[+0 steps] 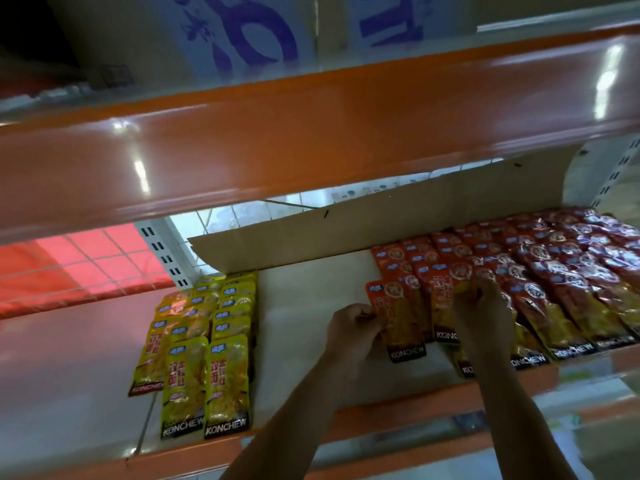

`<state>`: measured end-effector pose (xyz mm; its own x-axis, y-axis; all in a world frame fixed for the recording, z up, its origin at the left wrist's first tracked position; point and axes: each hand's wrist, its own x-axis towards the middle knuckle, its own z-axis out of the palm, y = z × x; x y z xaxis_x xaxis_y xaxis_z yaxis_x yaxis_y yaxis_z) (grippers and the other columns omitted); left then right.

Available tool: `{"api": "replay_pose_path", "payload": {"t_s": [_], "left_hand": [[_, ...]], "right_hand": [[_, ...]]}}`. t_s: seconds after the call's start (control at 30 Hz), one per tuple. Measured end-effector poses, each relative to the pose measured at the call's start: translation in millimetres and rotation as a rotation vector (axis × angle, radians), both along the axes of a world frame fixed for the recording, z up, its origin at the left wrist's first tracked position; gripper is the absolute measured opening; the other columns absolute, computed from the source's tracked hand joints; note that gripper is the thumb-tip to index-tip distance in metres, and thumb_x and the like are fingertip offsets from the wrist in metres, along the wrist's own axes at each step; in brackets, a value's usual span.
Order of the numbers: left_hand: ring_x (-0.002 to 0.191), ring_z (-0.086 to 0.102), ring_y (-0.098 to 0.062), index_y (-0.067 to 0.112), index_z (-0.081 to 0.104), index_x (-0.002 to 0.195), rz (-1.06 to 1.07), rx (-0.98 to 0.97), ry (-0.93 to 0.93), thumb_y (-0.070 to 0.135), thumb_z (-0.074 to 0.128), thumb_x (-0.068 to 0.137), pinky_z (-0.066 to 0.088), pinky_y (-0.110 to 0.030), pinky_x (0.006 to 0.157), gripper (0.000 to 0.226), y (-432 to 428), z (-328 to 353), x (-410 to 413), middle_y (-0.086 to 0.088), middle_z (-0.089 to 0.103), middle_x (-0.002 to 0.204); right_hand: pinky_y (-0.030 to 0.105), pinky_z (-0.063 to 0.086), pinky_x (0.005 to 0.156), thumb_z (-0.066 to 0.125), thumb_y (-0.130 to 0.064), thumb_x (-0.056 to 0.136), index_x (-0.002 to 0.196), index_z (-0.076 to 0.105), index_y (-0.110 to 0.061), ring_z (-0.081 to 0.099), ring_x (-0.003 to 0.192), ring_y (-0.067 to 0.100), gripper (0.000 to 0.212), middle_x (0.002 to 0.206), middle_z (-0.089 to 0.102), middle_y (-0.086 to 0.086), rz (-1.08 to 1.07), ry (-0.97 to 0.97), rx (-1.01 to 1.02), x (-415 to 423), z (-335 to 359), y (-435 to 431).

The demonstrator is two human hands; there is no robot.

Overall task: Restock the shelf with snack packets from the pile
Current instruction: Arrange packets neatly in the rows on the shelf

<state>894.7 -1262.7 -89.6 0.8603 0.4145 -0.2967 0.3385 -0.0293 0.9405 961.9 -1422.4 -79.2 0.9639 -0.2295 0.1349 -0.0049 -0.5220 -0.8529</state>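
Pinching the left edge of the leftmost orange packet (398, 318), the left hand (353, 329) has its fingers and thumb curled closed on the foil; the packet lies flat on the shelf (304, 306), just right of that hand, orange at the top, yellow in the middle, with a dark band at the bottom reading KONCHEW; the right hand (485, 306) has its fingers bent down onto the upper part of the next orange packet (445, 303) and grips it there, the palm covering the packets beneath; this second packet touches the first along its right side and bears the same print. Beyond and to the right of the right hand, rows of red-orange packets (554, 268) lie overlapped like tiles, glossy, running back to the cardboard strip (381, 220) that stands along the rear of the shelf; well to the left of the left hand, past a bare white stretch, yellow packets (207, 341) of the same brand lie in overlapping columns, the nearest ones reaching the orange front lip. Above both hands runs the orange edge of an upper shelf (311, 126); on it stand pale cartons (256, 36) with blue print.
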Motion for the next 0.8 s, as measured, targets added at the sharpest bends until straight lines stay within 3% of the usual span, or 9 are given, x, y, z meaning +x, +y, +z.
{"api": "replay_pose_path", "payload": {"t_s": [0.07,0.17,0.33,0.5,0.67,0.8], "left_hand": [[0.080,0.069,-0.012,0.021,0.070,0.082,-0.023,0.049,0.005,0.018,0.074,0.081,0.056,-0.025,0.069,0.005,-8.1,-3.5,3.7,0.003,0.073,0.084],[0.079,0.067,-0.007,0.025,0.070,0.080,-0.038,0.133,0.027,0.022,0.076,0.080,0.054,-0.019,0.065,0.007,-18.7,-7.5,8.1,0.008,0.071,0.084],[0.076,0.063,-0.001,0.026,0.069,0.083,-0.056,0.314,0.055,0.029,0.075,0.080,0.050,-0.016,0.064,0.008,-27.2,-7.8,14.7,0.013,0.067,0.081],[0.080,0.063,-0.006,0.021,0.068,0.089,-0.057,0.451,0.070,0.032,0.072,0.084,0.055,-0.025,0.074,0.012,-27.9,-7.1,18.3,0.007,0.068,0.087],[0.076,0.062,-0.002,0.022,0.069,0.092,-0.072,0.458,0.076,0.034,0.065,0.088,0.045,-0.013,0.061,0.013,-26.6,-6.5,17.6,0.007,0.068,0.089],[0.073,0.061,-0.001,0.022,0.071,0.086,-0.082,0.495,0.071,0.031,0.061,0.091,0.044,-0.013,0.060,0.014,-24.1,-5.4,16.6,0.010,0.066,0.081]], "right_hand": [[0.024,0.030,0.051,0.044,-0.011,0.091,0.122,0.055,-0.007,0.050,0.056,0.015,0.033,0.068,0.057,0.003,0.008,0.001,0.005,-1.7,0.6,-7.3],[0.023,0.033,0.050,0.048,-0.007,0.089,0.133,0.048,-0.011,0.054,0.057,0.018,0.044,0.068,0.057,0.001,0.076,-0.008,0.013,-8.1,0.1,-12.7],[0.025,0.031,0.050,0.052,-0.005,0.090,0.134,0.044,-0.011,0.051,0.054,0.021,0.045,0.067,0.058,0.006,0.153,-0.055,-0.063,-15.6,-7.1,-15.5],[0.025,0.035,0.065,0.049,-0.003,0.091,0.135,0.042,-0.013,0.056,0.074,0.023,0.046,0.089,0.061,0.010,0.247,-0.096,-0.083,-25.5,-6.1,-11.9],[0.027,0.040,0.079,0.052,-0.004,0.088,0.136,0.047,-0.015,0.055,0.104,0.028,0.049,0.118,0.055,0.013,0.366,-0.092,-0.205,-36.8,-7.7,-0.4],[0.042,0.042,0.096,0.063,-0.010,0.081,0.137,0.045,-0.009,0.046,0.118,0.035,0.060,0.127,0.049,0.017,0.353,0.009,-0.310,-42.7,-13.1,0.2]]}}
